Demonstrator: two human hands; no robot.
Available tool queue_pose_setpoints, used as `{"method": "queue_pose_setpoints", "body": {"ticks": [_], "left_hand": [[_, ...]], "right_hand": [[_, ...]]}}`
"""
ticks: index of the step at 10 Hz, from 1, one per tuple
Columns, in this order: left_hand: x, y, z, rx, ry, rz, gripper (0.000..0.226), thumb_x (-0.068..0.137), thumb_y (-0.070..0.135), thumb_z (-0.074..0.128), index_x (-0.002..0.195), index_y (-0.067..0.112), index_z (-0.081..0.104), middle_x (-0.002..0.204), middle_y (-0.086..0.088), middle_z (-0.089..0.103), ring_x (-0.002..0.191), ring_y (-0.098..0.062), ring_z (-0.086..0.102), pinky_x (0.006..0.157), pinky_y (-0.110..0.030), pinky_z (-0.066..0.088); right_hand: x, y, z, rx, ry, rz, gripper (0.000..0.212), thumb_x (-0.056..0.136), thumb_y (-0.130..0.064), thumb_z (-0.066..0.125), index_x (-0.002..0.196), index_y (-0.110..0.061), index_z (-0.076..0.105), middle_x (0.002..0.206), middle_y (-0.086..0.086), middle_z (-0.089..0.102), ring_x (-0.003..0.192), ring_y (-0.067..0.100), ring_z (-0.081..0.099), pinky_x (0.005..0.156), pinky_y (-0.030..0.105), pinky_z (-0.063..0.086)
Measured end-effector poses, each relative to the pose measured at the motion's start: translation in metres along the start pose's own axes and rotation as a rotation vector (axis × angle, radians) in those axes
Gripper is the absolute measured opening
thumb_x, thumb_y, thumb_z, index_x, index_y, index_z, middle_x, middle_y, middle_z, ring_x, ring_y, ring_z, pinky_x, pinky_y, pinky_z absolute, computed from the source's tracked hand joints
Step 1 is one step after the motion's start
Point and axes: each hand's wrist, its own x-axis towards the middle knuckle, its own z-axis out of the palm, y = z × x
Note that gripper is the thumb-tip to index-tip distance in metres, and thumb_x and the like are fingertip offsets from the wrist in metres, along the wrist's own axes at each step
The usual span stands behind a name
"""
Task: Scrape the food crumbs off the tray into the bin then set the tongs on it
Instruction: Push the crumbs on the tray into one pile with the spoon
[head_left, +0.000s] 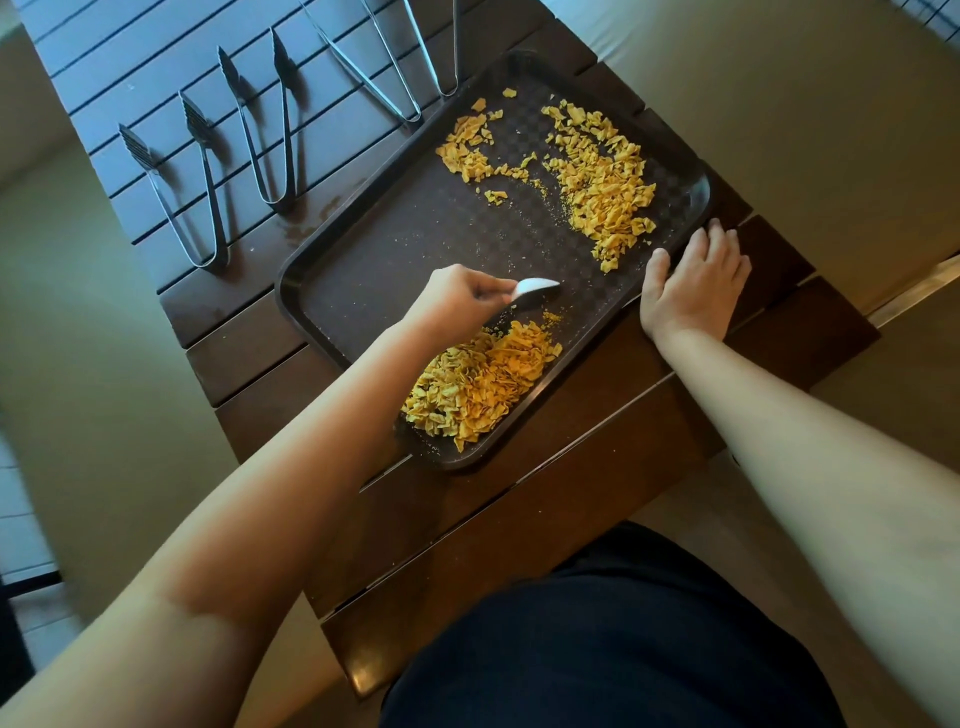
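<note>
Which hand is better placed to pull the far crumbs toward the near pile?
Left. The left hand already grips the white scraper over the tray, while the right hand lies flat on the tray's edge, steadying it beside the far crumbs.

Dark slatted wooden bench (519, 519), running diagonally away from the person. A dark brown tray (415, 244) is lying flat across its middle. Beyond the tray, four pairs of metal tongs are resting directly on the slats: scallop-tipped tongs (176, 192) farthest left, dark-tipped tongs (270, 130) next, slim wire tongs (374, 67), then a fourth pair (449, 62) just beside the tray's far edge.
</note>
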Motion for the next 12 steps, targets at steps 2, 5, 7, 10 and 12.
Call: {"method": "queue_pose_setpoints", "body": {"ticks": [2, 5, 7, 10, 12], "left_hand": [[-0.014, 0.002, -0.009, 0.175, -0.242, 0.063, 0.025, 0.088, 0.026, 0.061, 0.112, 0.024, 0.067, 0.098, 0.016, 0.06, 0.084, -0.005, 0.057, 0.073, -0.014, 0.044], [0.005, 0.016, 0.003, 0.05, -0.017, 0.079, 0.025, 0.091, 0.024, 0.058, 0.115, 0.024, 0.066, 0.099, 0.007, 0.062, 0.081, -0.01, 0.055, 0.062, -0.015, 0.042], [0.002, 0.016, -0.012, 0.276, -0.267, 0.122, 0.026, 0.087, 0.028, 0.064, 0.112, 0.025, 0.068, 0.1, 0.013, 0.063, 0.087, -0.005, 0.057, 0.074, -0.018, 0.043], [0.044, 0.027, -0.016, -0.065, 0.157, 0.014, 0.027, 0.093, 0.017, 0.053, 0.116, 0.024, 0.066, 0.103, 0.002, 0.066, 0.051, -0.002, 0.045, 0.044, -0.009, 0.038], [0.07, 0.053, -0.002, -0.09, 0.163, 0.044, 0.028, 0.093, 0.018, 0.054, 0.119, 0.019, 0.064, 0.114, -0.001, 0.065, 0.069, -0.005, 0.058, 0.058, -0.013, 0.043]], "right_hand": [[0.0, 0.0, 0.0, -0.015, -0.01, 0.003, 0.059, 0.097, -0.04, 0.031, 0.141, -0.001, 0.035, 0.154, 0.016, 0.027, 0.144, 0.031, 0.016, 0.117, 0.046, 0.009], [0.001, 0.001, 0.0, -0.009, -0.013, 0.002, 0.06, 0.097, -0.04, 0.03, 0.141, -0.001, 0.036, 0.153, 0.016, 0.027, 0.144, 0.031, 0.017, 0.117, 0.046, 0.01], [0.0, 0.0, 0.001, -0.016, -0.012, 0.004, 0.058, 0.098, -0.039, 0.029, 0.142, -0.001, 0.036, 0.154, 0.015, 0.027, 0.145, 0.03, 0.017, 0.117, 0.045, 0.009], [0.001, 0.0, 0.001, -0.013, -0.012, 0.015, 0.054, 0.101, -0.034, 0.026, 0.142, -0.001, 0.037, 0.153, 0.014, 0.028, 0.145, 0.028, 0.016, 0.117, 0.044, 0.009], [0.0, 0.001, 0.002, 0.011, -0.008, 0.016, 0.054, 0.1, -0.034, 0.027, 0.141, 0.0, 0.038, 0.153, 0.014, 0.029, 0.145, 0.029, 0.017, 0.117, 0.045, 0.009]]}}
